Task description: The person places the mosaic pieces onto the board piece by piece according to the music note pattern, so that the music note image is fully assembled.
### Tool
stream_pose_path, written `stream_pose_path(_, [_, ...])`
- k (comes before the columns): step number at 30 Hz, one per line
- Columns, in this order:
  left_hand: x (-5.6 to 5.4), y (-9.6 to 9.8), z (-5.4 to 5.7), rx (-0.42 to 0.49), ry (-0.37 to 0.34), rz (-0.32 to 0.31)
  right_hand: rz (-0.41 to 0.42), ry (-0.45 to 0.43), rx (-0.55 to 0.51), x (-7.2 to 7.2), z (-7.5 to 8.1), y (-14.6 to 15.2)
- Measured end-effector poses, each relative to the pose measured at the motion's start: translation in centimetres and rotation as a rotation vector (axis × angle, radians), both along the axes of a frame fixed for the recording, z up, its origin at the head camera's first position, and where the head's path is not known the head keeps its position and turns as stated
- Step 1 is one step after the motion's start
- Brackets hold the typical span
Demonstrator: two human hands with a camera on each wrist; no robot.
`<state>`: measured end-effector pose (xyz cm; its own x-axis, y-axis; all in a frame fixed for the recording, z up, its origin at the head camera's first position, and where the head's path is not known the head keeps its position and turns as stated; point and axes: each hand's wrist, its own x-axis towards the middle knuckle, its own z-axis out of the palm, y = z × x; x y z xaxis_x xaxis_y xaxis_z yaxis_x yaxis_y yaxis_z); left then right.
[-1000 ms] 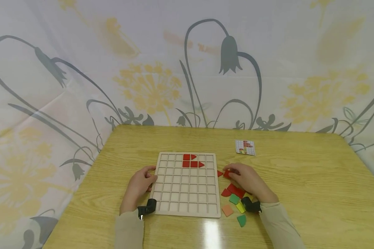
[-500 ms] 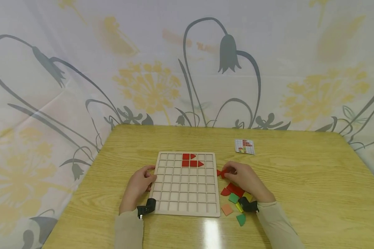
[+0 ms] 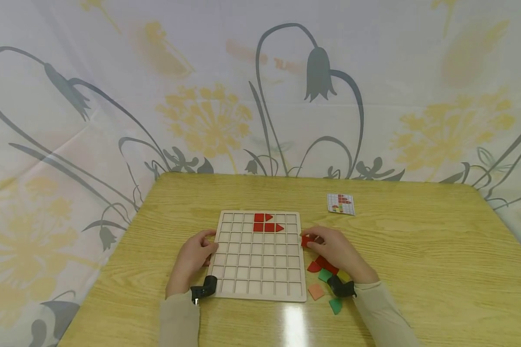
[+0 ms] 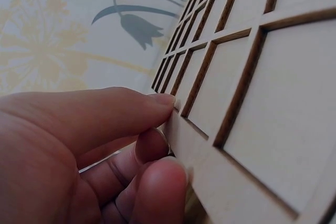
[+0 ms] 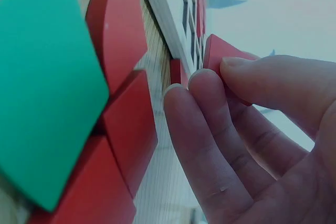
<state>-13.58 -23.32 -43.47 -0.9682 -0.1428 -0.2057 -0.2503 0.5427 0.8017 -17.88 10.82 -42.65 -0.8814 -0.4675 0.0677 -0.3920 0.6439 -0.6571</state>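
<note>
A pale wooden grid board (image 3: 257,270) lies on the table, with red square tiles (image 3: 259,227) and red triangle tiles (image 3: 280,227) set in two of its upper rows. My left hand (image 3: 195,253) holds the board's left edge, its fingertips at the rim in the left wrist view. Just past the right edge, my right hand (image 3: 336,248) pinches a red square tile (image 5: 231,59) between thumb and fingers, tilted up off the table. Under it, another red tile (image 5: 177,72) lies against the board's side, mostly hidden in the head view.
Loose tiles lie right of the board below my right hand: a red quarter-round (image 3: 314,267), a green tile (image 3: 324,275), an orange square (image 3: 316,291), a green quarter-round (image 3: 335,305) and a yellow tile (image 3: 343,275). A printed pattern card (image 3: 341,204) lies behind.
My right hand has moved left with the red square tile to the board's right edge, over the red triangle tile there. My left hand has stayed at the board's left edge.
</note>
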Motion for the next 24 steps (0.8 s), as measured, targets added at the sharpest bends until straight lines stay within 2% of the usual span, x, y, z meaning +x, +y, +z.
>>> stream_pose_path(14, [0.1, 0.3, 0.1, 0.0, 0.004, -0.002, 0.031, 0.006, 0.007, 0.6, 0.8, -0.7])
stream_pose_path(24, [0.1, 0.1, 0.1, 0.016, 0.009, 0.017, 0.076, 0.045, 0.059, -0.2, 1.0, -1.7])
